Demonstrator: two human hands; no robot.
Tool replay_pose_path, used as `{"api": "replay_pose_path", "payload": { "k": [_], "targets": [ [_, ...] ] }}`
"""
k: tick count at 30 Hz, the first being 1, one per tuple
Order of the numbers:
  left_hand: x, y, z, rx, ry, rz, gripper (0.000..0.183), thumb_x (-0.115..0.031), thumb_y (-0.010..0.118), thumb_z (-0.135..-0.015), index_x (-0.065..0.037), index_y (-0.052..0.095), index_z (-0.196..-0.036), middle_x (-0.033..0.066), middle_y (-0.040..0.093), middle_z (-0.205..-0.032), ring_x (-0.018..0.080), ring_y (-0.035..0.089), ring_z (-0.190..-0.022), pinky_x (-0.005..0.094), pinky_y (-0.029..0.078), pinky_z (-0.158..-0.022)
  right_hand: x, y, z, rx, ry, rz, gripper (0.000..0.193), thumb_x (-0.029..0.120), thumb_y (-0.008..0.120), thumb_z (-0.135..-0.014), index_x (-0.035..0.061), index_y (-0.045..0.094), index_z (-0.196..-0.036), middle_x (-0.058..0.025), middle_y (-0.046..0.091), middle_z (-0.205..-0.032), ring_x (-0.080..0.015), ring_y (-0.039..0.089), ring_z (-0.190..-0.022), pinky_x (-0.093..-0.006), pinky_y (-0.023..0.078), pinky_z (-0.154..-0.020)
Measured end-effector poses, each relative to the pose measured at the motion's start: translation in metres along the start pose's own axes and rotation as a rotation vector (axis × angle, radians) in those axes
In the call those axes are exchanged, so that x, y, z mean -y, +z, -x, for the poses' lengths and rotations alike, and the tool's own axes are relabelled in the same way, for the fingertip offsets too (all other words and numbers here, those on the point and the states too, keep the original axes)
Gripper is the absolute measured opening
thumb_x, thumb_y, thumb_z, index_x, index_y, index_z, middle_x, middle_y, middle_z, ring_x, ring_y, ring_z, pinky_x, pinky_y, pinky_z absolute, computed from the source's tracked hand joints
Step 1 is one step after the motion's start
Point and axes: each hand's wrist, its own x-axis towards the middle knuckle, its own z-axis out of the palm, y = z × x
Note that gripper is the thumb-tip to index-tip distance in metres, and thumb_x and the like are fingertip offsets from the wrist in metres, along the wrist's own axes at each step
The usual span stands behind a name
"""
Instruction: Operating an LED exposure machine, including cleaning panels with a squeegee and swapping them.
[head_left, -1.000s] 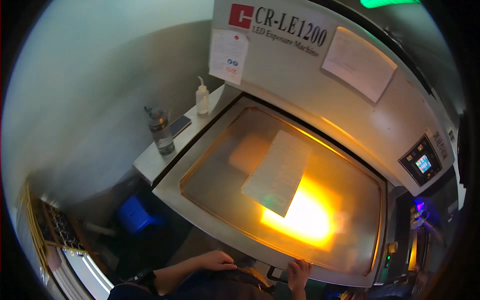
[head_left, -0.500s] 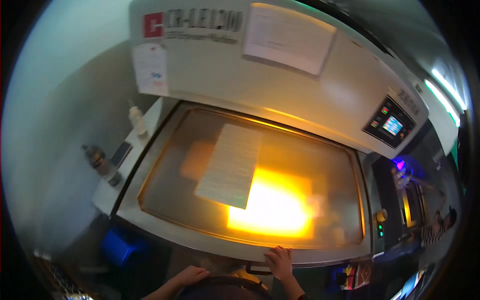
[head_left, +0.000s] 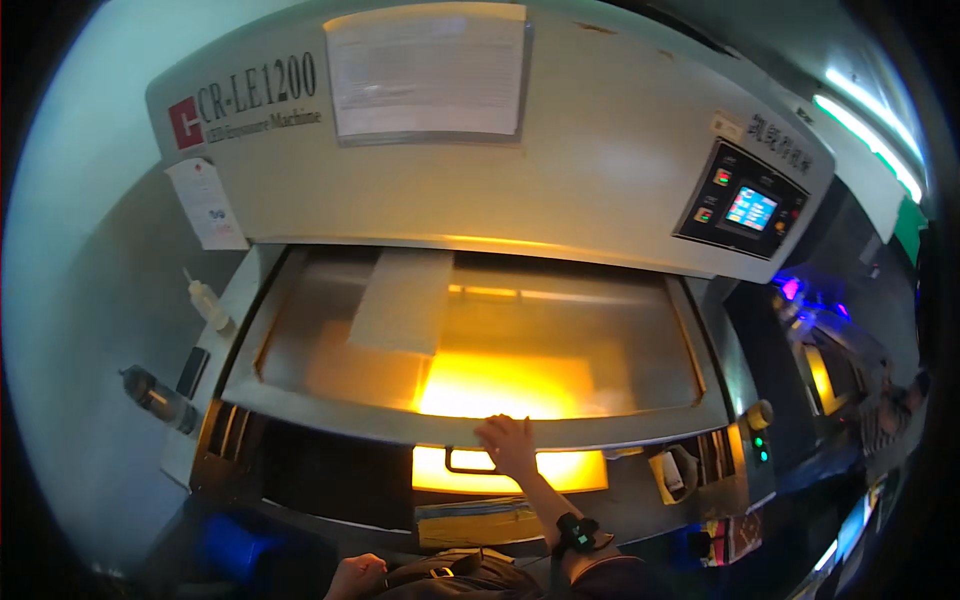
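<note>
My right hand (head_left: pixel 508 445) lies on the front rim of a wide metal-framed tray (head_left: pixel 335 405) with a sheet-like surface, its fingers spread over the edge just above a black handle (head_left: pixel 470 462). Near my waist, my left hand (head_left: pixel 357 578) is loosely curled, with nothing visible in it. A pale rectangular panel (head_left: pixel 403 300) lies on the tray's left half, its far end meeting the hood's edge. Yellow light glows through the tray beside it. Below the front rim, a lit yellow strip (head_left: pixel 575 470) and dark surface show inside the machine.
A large grey machine hood (head_left: pixel 560 190) with a control screen (head_left: pixel 752 208) spans the back. On the left ledge are a white squeeze bottle (head_left: pixel 208 305), a phone-like dark slab (head_left: pixel 193 372) and a clear bottle (head_left: pixel 158 398). A blue bin (head_left: pixel 235 548) stands lower left; another person (head_left: pixel 885 415) is at far right.
The tray has slid away from me under the hood, with the panel on it, uncovering the lit space in front. My right arm has reached forward with the rim; the view has shifted.
</note>
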Motion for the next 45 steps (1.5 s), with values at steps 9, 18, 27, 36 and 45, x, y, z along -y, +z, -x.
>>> {"api": "replay_pose_path", "payload": {
  "k": [9,18,27,36,45],
  "targets": [
    [-0.066,-0.005,0.006,-0.116,-0.491,0.111,0.028,-0.027,0.058,-0.093,-0.004,0.072,-0.09,0.0148,0.068,-0.073,0.0247,0.068,-0.066,0.036,0.052,-0.063,-0.038,0.036,-0.099,-0.264,0.078,-0.235,0.038,0.015,0.072,-0.084,0.0136,0.064,-0.121,-0.0144,0.054,-0.135,-0.0349,0.048,-0.129,-0.0477,0.04,-0.106],
    [-0.021,-0.056,0.022,-0.297,-0.485,0.094,0.02,-0.019,0.061,-0.093,-0.001,0.071,-0.094,0.0109,0.068,-0.076,0.0227,0.067,-0.069,0.0333,0.051,-0.063,0.009,0.061,-0.047,0.058,0.029,-0.36,0.053,0.022,0.076,-0.082,0.0129,0.059,-0.131,-0.016,0.049,-0.142,-0.0347,0.045,-0.134,-0.05,0.036,-0.111],
    [0.077,-0.128,0.025,-0.208,-0.208,0.213,0.024,-0.021,0.063,-0.095,0.0,0.069,-0.103,0.0147,0.07,-0.092,0.0266,0.069,-0.081,0.033,0.053,-0.071,0.083,0.079,0.043,0.616,0.448,0.354,0.059,0.045,0.069,-0.086,0.0105,0.055,-0.132,-0.0116,0.057,-0.131,-0.0292,0.049,-0.129,-0.0612,0.028,-0.114],
    [0.184,-0.171,0.052,0.286,-0.163,0.18,0.039,-0.038,0.063,-0.094,-0.003,0.069,-0.111,0.015,0.071,-0.099,0.0278,0.07,-0.09,0.0391,0.054,-0.081,0.16,0.048,0.115,0.944,0.843,0.304,0.069,0.068,0.061,-0.084,0.0069,0.073,-0.114,-0.0173,0.072,-0.112,-0.0335,0.065,-0.112,-0.0508,0.042,-0.106],
    [0.176,-0.16,0.01,0.602,-0.322,0.617,0.057,-0.023,0.066,-0.092,-0.006,0.047,-0.143,0.0133,0.063,-0.128,0.0244,0.059,-0.118,0.0361,0.049,-0.096,0.288,-0.119,0.154,0.619,0.801,0.31,0.059,0.063,0.068,-0.078,0.0064,0.072,-0.095,-0.0202,0.071,-0.095,-0.0399,0.067,-0.093,-0.0477,0.052,-0.084]
  ]
}}
